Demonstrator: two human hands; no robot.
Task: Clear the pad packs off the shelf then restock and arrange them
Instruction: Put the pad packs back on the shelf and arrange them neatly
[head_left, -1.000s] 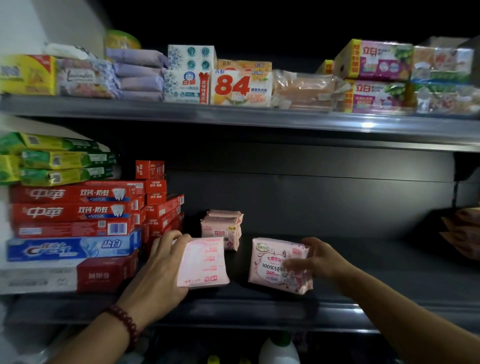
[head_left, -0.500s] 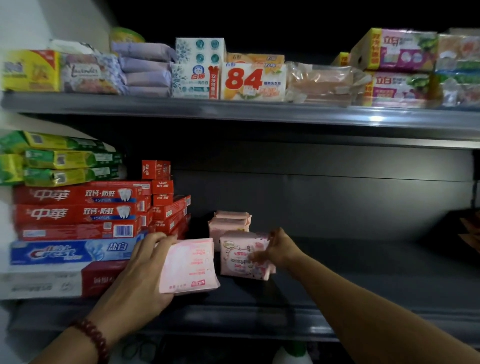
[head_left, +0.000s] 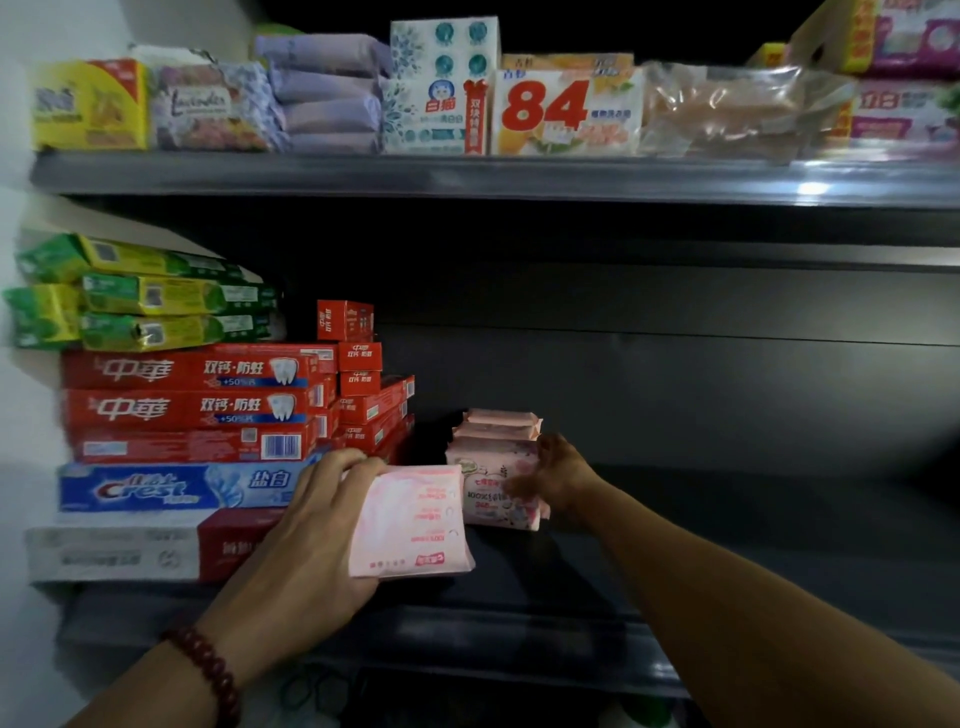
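Left hand (head_left: 311, 530) grips 1 pink pad pack (head_left: 410, 522) while the outstretched right hand (head_left: 558, 478) clasps another pack (head_left: 493, 491) on the shelf (head_left: 727, 545).

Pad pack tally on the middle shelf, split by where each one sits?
Held in left hand, flat pink pad pack: 1
Gripped by right hand, printed pink pad pack: 1
Back stack of pink pad packs: 3, as far as the blur allows
Total: 5
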